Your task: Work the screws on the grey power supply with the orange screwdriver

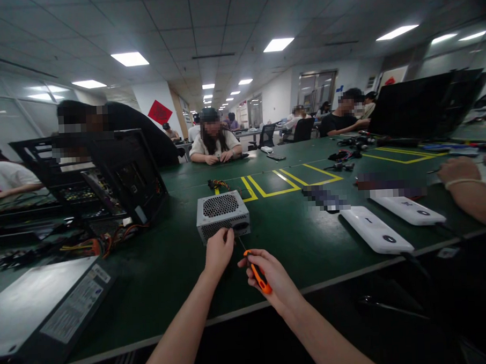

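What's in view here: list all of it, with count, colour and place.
Metal box: 1, grey, mid-table before the hands
Screwdriver: 1, orange and black, in the right hand
Table: 1, green, under it all
Tape lines: several, yellow, on the table
Computer case: 1, black, left
Larger box: 1, silver, front left
Cables: many, mixed, behind the metal box, by the case, back right
Handheld devices: 2, white, right
Screen-like panel: at least 1, black, back right
Chairs: at least 2, black, background
Red sign: 1, pillar
Lights: many, white, ceiling
People: several, black or white tops, around
Left hand: 1, at the metal box's front
Right hand: 1, around the screwdriver
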`<state>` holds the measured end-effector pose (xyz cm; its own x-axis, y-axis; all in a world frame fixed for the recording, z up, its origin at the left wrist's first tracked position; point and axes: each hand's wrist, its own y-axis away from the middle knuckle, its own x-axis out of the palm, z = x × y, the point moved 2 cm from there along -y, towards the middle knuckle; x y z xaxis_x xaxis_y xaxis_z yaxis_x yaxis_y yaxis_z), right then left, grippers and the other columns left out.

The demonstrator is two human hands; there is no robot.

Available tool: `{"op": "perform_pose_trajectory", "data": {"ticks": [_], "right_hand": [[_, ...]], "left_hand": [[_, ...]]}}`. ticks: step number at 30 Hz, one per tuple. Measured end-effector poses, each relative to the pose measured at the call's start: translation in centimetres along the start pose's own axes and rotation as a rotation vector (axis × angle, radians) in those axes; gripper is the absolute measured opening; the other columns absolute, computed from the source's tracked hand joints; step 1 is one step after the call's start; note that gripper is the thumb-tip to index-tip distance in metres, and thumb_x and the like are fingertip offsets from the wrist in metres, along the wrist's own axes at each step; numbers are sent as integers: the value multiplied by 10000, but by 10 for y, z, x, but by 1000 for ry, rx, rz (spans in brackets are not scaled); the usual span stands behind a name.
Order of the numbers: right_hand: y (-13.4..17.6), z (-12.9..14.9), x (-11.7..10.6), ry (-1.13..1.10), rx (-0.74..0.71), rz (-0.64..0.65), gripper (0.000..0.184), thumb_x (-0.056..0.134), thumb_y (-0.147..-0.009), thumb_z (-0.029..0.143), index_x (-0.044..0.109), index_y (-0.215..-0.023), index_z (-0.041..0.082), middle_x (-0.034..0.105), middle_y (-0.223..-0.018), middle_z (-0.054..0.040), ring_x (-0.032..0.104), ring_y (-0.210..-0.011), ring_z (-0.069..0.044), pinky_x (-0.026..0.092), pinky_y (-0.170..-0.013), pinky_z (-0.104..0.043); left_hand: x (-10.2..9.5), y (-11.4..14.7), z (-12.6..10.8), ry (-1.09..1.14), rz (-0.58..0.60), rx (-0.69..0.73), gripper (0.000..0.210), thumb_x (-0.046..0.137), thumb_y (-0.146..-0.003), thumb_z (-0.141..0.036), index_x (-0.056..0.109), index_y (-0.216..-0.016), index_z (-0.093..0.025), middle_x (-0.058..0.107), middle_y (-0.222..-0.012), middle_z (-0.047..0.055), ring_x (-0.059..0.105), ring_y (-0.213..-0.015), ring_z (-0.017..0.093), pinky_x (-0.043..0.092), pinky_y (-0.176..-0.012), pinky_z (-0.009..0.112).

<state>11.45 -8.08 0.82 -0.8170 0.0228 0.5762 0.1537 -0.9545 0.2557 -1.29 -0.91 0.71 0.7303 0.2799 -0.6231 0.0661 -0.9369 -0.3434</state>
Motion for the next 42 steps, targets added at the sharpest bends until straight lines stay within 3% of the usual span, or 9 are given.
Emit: {"op": "perform_pose_trajectory", "data": {"ticks": [4,10,27,34,42], "right_hand": [[0,2,-3,10,-11,20,158,557,-669,184,484,-807,159,627,-647,-22,483,-472,-75,338,-408,-174],[1,1,-8,8,-57,44,197,584,-669,221,489,-831,161,630,-679,-23,499,-502,-81,352,-438,-186],[2,-1,-11,-12,-85,47,253,632,-651,246,501,-846,152,634,-677,-28,488,-502,-80,344,-447,-193],[3,0,-12,-73,-85,66,245,640,-656,231,511,-845,144,636,-680,-33,490,-495,-74,345,-444,-186],[2,1,-14,-139,-73,76,239,651,-650,224,512,-827,142,634,-655,-35,488,-488,-72,344,-439,-178]], "left_hand": [[13,-7,4,358,126,-198,381,393,-798,-482,564,-703,-156,638,-600,26,407,-301,69,275,-350,215],[17,-7,0,648,72,-368,318,531,-710,-424,585,-728,-111,636,-592,38,385,-309,44,185,-323,183],[22,-6,-7,932,-17,-565,198,649,-683,-248,567,-644,-72,604,-531,32,385,-317,11,203,-302,131],[23,-5,-17,1119,-54,-694,113,546,-770,-83,533,-658,-76,563,-530,16,395,-341,-6,243,-303,79],[24,-2,-20,1234,-50,-774,102,494,-803,-76,534,-709,-69,566,-559,42,391,-333,-4,232,-272,67]]}}
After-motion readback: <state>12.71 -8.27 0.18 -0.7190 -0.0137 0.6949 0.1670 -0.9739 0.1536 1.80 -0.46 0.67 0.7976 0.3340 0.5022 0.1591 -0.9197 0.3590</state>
